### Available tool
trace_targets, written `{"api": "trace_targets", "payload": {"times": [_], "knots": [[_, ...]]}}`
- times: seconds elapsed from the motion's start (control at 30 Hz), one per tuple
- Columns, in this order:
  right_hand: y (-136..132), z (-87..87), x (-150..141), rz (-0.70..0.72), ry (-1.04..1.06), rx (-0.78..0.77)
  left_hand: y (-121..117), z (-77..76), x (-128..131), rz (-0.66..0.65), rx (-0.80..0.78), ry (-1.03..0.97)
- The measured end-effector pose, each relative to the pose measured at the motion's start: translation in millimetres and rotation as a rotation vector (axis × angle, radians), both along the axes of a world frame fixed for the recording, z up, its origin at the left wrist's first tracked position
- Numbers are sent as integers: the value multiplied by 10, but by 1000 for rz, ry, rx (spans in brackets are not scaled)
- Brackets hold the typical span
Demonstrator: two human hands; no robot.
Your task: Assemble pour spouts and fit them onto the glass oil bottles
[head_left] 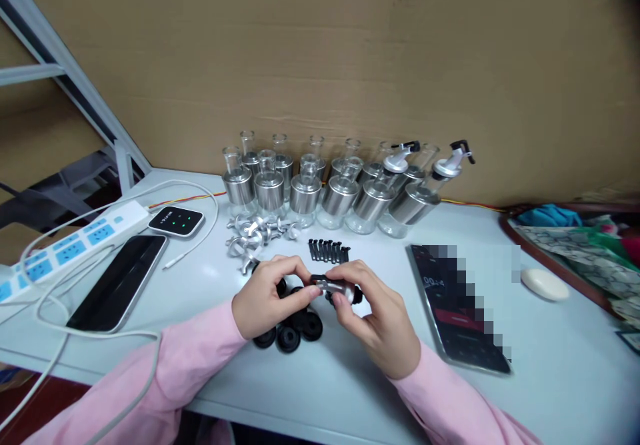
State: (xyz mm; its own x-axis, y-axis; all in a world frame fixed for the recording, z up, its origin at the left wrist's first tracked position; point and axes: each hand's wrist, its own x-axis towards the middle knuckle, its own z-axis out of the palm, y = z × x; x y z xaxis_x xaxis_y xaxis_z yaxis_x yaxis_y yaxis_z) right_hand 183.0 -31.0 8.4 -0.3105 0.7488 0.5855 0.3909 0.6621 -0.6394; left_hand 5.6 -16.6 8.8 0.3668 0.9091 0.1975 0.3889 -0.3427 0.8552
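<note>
Sleeves (203, 348) — plain pink. Worktop (350, 382) pale blue-grey. Backing board (320, 52) plain tan. Bottles (306, 195): clear, banded silver. Round discs (289, 338) and row of small levers (329, 251), black. Loose spout parts (250, 235) silver. Power strip (75, 252) white, sky-blue socket panels. Oval object (545, 285) — cream-white.

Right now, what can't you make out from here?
All in the head view:
Metal part: partly covered by left hand and right hand.
Black discs: some partly hidden by left hand.
Back bottles: lower parts behind front bottles.
Right phone: screen partly masked by blocky squares.
</note>
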Motion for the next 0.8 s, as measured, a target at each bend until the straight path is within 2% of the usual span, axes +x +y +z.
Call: {"api": "trace_targets", "payload": {"times": [0.1, 0.2, 0.37, 0.5, 0.8], "knots": [[5, 1, 1, -8, 19, 15, -3, 3, 0, -46, 9, 9], [6, -7, 9, -16, 29, 7, -1, -13, -4, -84, 33, -77], [6, -61, 33, -43, 26, -73, 8, -52, -15, -150, 172, -128], [4, -109, 39, -53, 50, -164, 16, -62, -18, -102, 206, -112], [-30, -123, 23, -15, -3, -192, 11, -79, -23, -58, 252, -138]]}}
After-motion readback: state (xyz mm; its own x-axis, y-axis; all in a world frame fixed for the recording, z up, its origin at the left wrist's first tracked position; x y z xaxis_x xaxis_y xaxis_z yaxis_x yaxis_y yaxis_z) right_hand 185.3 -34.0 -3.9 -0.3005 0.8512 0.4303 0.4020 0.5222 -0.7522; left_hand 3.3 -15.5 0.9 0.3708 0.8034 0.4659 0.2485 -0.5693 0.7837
